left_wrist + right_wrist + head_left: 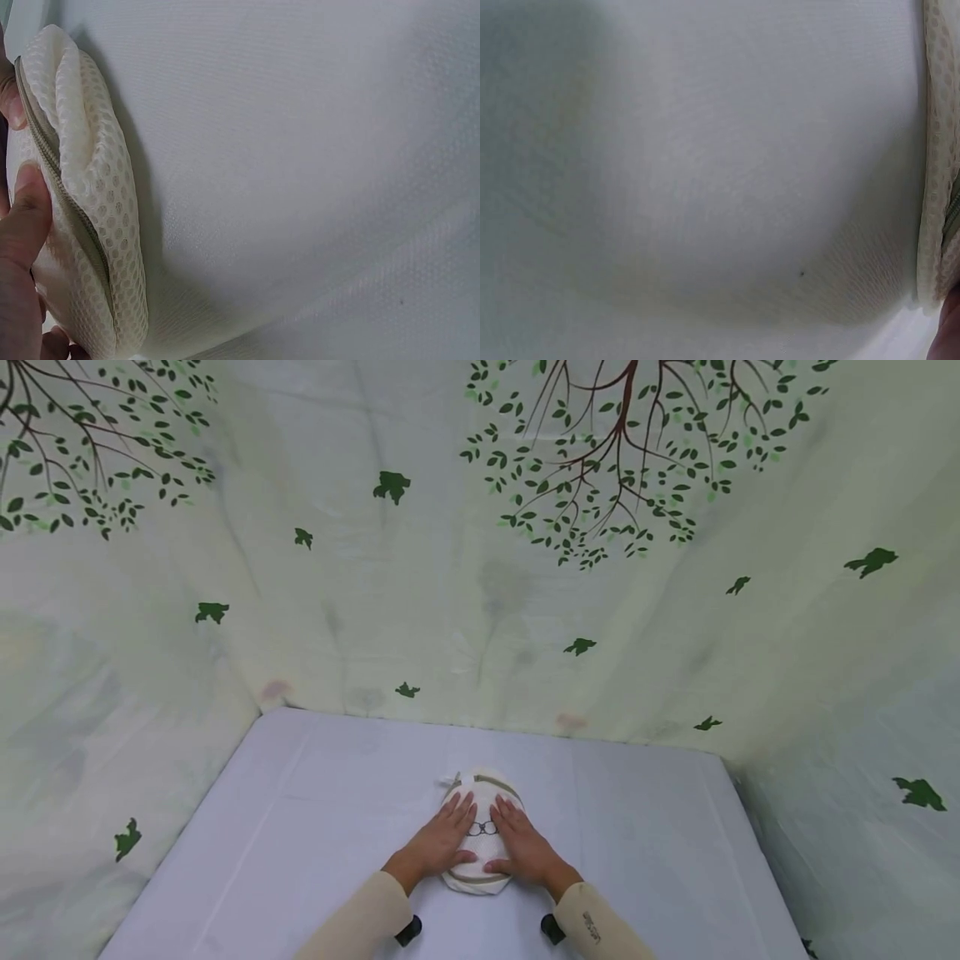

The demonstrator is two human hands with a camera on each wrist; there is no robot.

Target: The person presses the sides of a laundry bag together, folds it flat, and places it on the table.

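Observation:
A white mesh zippered bag, much like a laundry wash bag, lies on the white-covered table with a small glasses print facing up. My left hand rests on its left part, fingers straight and pointing away from me. On the other side of the print, my right hand lies in the same way. The left wrist view shows the honeycomb mesh side, a beige zipper and my left thumb against the bag. Only a strip of the bag enters the right wrist view.
White cloth covers the table, with fold lines running across it. Pale curtains printed with leaves and branches hang behind and at both sides. A black wrist device shows below the left sleeve, another by the right sleeve.

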